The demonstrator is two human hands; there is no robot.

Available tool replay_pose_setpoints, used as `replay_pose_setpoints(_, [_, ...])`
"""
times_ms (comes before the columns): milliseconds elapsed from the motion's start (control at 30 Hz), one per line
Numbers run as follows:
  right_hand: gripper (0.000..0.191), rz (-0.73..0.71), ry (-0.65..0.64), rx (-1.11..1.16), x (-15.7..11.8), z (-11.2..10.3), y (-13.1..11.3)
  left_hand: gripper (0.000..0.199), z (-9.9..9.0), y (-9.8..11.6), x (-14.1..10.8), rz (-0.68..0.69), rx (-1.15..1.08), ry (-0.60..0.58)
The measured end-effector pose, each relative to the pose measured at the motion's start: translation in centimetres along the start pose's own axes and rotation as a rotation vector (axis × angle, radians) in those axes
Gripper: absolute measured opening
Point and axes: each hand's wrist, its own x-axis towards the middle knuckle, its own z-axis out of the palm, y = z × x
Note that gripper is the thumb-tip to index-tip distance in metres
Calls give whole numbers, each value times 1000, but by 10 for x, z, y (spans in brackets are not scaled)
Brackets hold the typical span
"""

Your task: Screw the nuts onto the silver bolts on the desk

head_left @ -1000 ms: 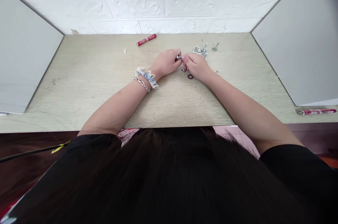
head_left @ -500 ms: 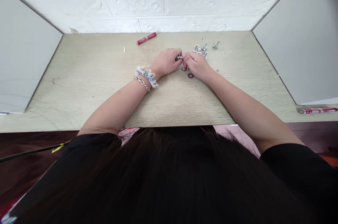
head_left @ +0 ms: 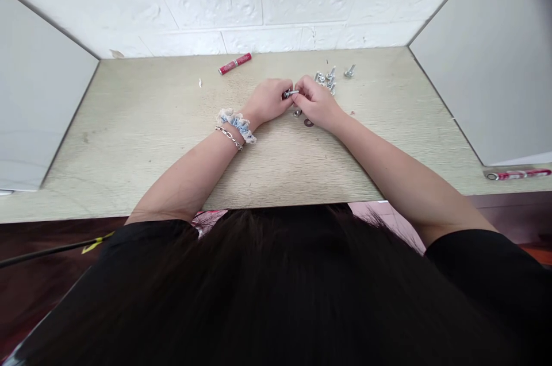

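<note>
My left hand (head_left: pixel 271 99) is closed round the head end of a silver bolt (head_left: pixel 294 92), whose threaded shank sticks out to the right. My right hand (head_left: pixel 317 101) meets it there, with thumb and bent fingers pinched about the shank's tip; whether they also hold a small part is hidden. Just below the fingers lies a small shiny metal piece (head_left: pixel 297 114), perhaps a nut. A dark flat washer (head_left: pixel 309 123) rests on the table, partly under the edge of my right hand.
Behind my right hand is a cluster of several bolts (head_left: pixel 330 76), with one bolt (head_left: pixel 349 71) standing apart to its right. A red tube (head_left: pixel 235 64) lies near the white wall (head_left: pixel 241 1). Grey panels (head_left: pixel 483 61) flank the table (head_left: pixel 129 124). Another red tube (head_left: pixel 520 174) sits far right.
My right fingers have shifted their pinch: the index has lifted and the thumb sits lower, so more of the bolt's shank shows. My left hand keeps its hold. The view has shifted slightly.
</note>
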Motion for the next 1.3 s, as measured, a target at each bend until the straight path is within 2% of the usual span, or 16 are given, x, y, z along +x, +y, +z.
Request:
replay_pose_setpoints(333, [47,-5,-65,3,6,-3,4,25,2,-2,-1,1,-50,-57])
replay_pose_setpoints(667, [38,-8,-50,-41,6,-2,3,32,1,-2,1,-18,21,-65])
replay_pose_setpoints(900, [26,3,-42,-53,5,-4,1,33,0,-2,0,-66,-22,-94])
replay_pose_setpoints(1167, [28,-3,-26,-18,5,-2,5,30,2,-1,0,-93,-16,-65])
replay_pose_setpoints(1300, [29,-3,-24,-29,5,-3,4,30,3,-2,1,-61,-10,-52])
